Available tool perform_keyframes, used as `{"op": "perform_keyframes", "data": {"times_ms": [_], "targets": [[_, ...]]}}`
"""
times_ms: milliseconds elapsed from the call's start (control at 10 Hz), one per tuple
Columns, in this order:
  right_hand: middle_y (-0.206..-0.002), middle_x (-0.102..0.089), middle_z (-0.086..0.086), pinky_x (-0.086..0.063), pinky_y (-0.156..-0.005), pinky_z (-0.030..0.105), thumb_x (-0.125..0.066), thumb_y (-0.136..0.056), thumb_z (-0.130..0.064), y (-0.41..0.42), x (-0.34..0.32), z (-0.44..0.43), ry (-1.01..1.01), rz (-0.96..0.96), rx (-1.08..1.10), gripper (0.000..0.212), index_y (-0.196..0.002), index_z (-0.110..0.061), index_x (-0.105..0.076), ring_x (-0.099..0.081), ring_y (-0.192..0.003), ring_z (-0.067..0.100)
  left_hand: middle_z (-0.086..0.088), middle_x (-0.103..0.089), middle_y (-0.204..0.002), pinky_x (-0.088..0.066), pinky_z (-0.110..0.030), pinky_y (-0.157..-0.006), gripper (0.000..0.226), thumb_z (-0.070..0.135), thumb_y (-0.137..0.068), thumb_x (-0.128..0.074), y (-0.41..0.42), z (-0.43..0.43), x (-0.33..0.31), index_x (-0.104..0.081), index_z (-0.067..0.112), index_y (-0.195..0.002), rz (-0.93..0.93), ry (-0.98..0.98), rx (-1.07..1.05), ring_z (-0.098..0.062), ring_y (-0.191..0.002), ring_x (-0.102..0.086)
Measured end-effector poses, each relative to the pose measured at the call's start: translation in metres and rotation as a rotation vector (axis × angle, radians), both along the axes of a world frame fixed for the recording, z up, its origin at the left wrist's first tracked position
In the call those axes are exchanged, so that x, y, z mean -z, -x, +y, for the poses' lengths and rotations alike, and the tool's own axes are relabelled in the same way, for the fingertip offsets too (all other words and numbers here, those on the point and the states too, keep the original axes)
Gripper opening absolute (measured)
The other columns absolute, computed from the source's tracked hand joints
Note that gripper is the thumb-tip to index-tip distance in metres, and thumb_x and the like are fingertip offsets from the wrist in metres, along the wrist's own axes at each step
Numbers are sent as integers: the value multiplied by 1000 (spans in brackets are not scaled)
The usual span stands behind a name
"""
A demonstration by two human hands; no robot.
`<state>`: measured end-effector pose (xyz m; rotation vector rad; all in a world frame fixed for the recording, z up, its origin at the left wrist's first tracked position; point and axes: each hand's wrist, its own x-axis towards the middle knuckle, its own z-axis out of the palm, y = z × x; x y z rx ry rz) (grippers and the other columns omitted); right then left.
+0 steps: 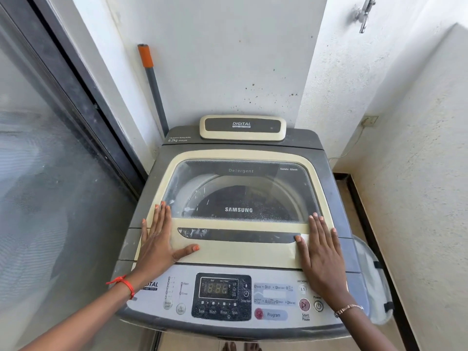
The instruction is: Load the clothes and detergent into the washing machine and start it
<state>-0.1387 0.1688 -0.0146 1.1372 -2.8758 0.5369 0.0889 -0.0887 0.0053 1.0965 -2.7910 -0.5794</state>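
Left hand [159, 240] flat on the closed lid, fingers spread, thumb out toward the centre; red thread band on that wrist. Right hand [319, 245] likewise flat, palm down, fingers loosely together, thumb tip at the right end of the dark recessed lid handle [238, 235]; thin metal bracelet on that wrist. Neither hand grips anything.

Grey top-loading washing machine with cream plastic lid frame [238, 252] sits in a narrow corner between a sliding glass door [50, 186] on the left and rough white plastered walls [405, 148].

Lid: rounded cream frame, yellowed, around a tinted glass window [240, 191], dusty and streaked. Curved drum rim shows through; contents unclear.

Readable: "SAMSUNG", "Detergent", "Safety Glass" on the glass; "DIGITAL" on the rear cream-edged pod [242, 127]; "6.2kg" beside it.

Silver front control panel [228, 297]: lit segment display, digits unclear; "Soak", "Wash", "Rinse", "Spin", "Program", "Start/Pause", "Power", "Delay Start".

Grey pole with orange grip [152, 84] leans in the corner behind. White mesh laundry bag [372, 279] just beside the machine, right side.
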Motion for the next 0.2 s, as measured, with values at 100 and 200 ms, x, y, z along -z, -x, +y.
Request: {"op": "perform_keyframes", "data": {"times_ms": [100,200], "targets": [[-155,-8,-2,12,-116,24,7,-86,-65,0,-3,1,46,-37,-8,77,-144,-16,-3,3,-142,5,4,32,-149,24,-38,-111,132,101,-45,-17,0,-3,0,28,20,-139,-21,-4,-9,-4,-134,34],[-155,5,-5,17,-113,19,11,-79,-71,0,-10,-7,122,-88,-21,83,-144,-20,3,15,-140,0,3,37,-147,28,-39,-107,131,101,-46,-15,5,2,-4,31,19,-138,-17,-11,16,-5,-133,37]]}}
